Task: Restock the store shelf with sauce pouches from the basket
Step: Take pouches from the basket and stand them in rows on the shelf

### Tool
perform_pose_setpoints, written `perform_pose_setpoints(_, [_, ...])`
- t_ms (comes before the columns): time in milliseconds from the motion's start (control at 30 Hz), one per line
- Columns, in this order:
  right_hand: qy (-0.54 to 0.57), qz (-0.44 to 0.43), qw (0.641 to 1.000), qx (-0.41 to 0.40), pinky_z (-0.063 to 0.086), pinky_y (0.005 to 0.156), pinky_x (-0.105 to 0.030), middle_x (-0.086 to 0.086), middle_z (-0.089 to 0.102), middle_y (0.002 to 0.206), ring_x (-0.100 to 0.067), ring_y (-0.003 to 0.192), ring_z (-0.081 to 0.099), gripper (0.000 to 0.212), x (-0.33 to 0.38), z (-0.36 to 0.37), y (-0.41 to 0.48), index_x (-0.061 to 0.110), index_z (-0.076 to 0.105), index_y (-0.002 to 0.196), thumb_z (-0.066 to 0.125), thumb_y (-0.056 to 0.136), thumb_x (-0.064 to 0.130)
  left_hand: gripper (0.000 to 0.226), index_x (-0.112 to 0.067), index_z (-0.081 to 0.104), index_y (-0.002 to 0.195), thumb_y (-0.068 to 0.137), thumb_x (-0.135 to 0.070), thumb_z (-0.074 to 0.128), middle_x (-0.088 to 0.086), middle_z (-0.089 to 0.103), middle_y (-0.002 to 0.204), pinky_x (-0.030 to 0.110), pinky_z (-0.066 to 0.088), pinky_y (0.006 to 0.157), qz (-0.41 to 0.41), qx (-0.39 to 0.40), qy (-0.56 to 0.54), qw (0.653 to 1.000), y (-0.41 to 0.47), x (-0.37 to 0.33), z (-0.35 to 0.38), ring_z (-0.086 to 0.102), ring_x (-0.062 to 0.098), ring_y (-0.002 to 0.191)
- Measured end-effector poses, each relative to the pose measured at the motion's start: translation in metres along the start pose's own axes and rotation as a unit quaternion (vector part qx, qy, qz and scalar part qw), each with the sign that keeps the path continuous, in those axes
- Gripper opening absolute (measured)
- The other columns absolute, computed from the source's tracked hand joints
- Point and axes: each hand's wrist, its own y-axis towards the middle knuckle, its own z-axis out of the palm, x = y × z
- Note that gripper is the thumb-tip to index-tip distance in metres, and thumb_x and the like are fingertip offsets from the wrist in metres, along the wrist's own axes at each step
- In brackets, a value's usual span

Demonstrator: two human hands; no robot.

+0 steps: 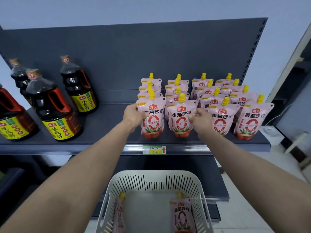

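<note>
Several pink tomato sauce pouches with yellow caps stand in rows on the dark grey shelf. My left hand grips the left edge of the front pouch of the leftmost row. My right hand pinches the right edge of the front pouch of the second row. Both pouches stand upright on the shelf. Below, a pale slotted basket holds two pouches: one lying at the right, one on its side against the left wall.
Dark soy sauce bottles with yellow labels stand on the left part of the shelf, with a gap between them and the pouches. A price tag sits on the shelf's front rail. A lower shelf lies behind the basket.
</note>
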Motion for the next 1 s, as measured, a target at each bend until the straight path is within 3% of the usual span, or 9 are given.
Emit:
perform_pose_setpoints(100, [-0.027, 0.019, 0.999, -0.011, 0.053, 0.085, -0.057, -0.033, 0.062, 0.105, -0.029, 0.084, 0.062, 0.014, -0.014, 0.004, 0.014, -0.009, 0.055, 0.093, 0.057, 0.089, 0.004, 0.020, -0.008, 0.064, 0.100, 0.082, 0.001, 0.065, 0.017, 0.068, 0.115, 0.052, 0.054, 0.087, -0.005, 0.011, 0.000, 1.000, 0.009, 0.007, 0.003, 0.066, 0.034, 0.104])
perform_pose_setpoints(200, [-0.030, 0.038, 0.999, -0.021, 0.055, 0.086, -0.051, -0.036, 0.059, 0.098, -0.023, 0.080, 0.052, 0.012, -0.026, 0.007, 0.020, -0.009, 0.053, 0.084, 0.056, 0.088, 0.002, 0.023, -0.007, 0.065, 0.105, 0.083, 0.001, 0.064, 0.015, 0.069, 0.114, 0.046, 0.056, 0.084, -0.019, 0.017, 0.001, 1.000, 0.015, 0.015, 0.005, 0.067, 0.032, 0.102])
perform_pose_setpoints(300, [-0.024, 0.048, 0.998, -0.024, 0.052, 0.088, -0.056, -0.034, 0.061, 0.102, -0.022, 0.080, 0.052, 0.016, -0.031, 0.009, 0.026, -0.011, 0.054, 0.092, 0.058, 0.088, 0.005, 0.026, -0.007, 0.064, 0.108, 0.083, 0.001, 0.064, 0.015, 0.068, 0.115, 0.046, 0.056, 0.085, -0.028, 0.021, 0.003, 0.999, 0.022, 0.022, 0.005, 0.066, 0.031, 0.104])
perform_pose_setpoints(367, [-0.029, 0.049, 0.998, -0.022, 0.053, 0.086, -0.053, -0.024, 0.061, 0.087, -0.022, 0.081, 0.053, 0.011, -0.029, 0.010, 0.028, -0.001, 0.055, 0.083, 0.058, 0.089, 0.008, 0.026, -0.007, 0.063, 0.107, 0.083, 0.003, 0.063, 0.015, 0.067, 0.116, 0.045, 0.055, 0.086, -0.032, 0.030, -0.003, 0.999, 0.027, 0.023, 0.004, 0.065, 0.031, 0.105])
perform_pose_setpoints(467, [-0.019, 0.064, 0.998, -0.010, 0.054, 0.071, -0.035, -0.004, 0.061, 0.080, -0.021, 0.086, 0.057, 0.007, -0.019, 0.012, 0.025, 0.008, 0.058, 0.088, 0.054, 0.090, 0.003, 0.030, -0.005, 0.062, 0.111, 0.082, 0.003, 0.063, 0.015, 0.067, 0.117, 0.048, 0.053, 0.090, -0.040, 0.064, 0.008, 0.997, 0.032, 0.023, 0.002, 0.064, 0.033, 0.108])
perform_pose_setpoints(633, [-0.040, 0.064, 0.997, 0.034, 0.048, 0.076, -0.031, -0.006, 0.063, 0.104, -0.021, 0.097, 0.058, 0.027, -0.015, 0.011, 0.014, 0.005, 0.060, 0.113, 0.058, 0.087, 0.000, 0.032, -0.003, 0.063, 0.113, 0.082, 0.004, 0.064, 0.017, 0.065, 0.120, 0.047, 0.051, 0.093, -0.036, 0.102, 0.027, 0.994, 0.033, 0.030, -0.003, 0.061, 0.034, 0.111])
perform_pose_setpoints(800, [-0.033, 0.059, 0.998, 0.010, 0.054, 0.083, -0.036, -0.014, 0.068, 0.114, -0.029, 0.106, 0.064, 0.026, -0.018, 0.014, 0.011, 0.003, 0.063, 0.111, 0.065, 0.085, 0.004, 0.031, 0.000, 0.064, 0.113, 0.083, 0.007, 0.061, 0.019, 0.066, 0.119, 0.041, 0.052, 0.086, -0.016, 0.077, 0.027, 0.997, 0.034, 0.034, -0.003, 0.062, 0.034, 0.111])
perform_pose_setpoints(1000, [-0.044, 0.062, 0.997, 0.011, 0.050, 0.077, -0.029, -0.012, 0.067, 0.119, -0.025, 0.106, 0.063, 0.028, -0.017, 0.017, 0.010, 0.004, 0.061, 0.115, 0.062, 0.087, 0.005, 0.031, 0.002, 0.063, 0.114, 0.083, 0.008, 0.061, 0.019, 0.065, 0.119, 0.038, 0.051, 0.081, -0.014, 0.061, 0.037, 0.997, 0.034, 0.032, -0.003, 0.062, 0.033, 0.110])
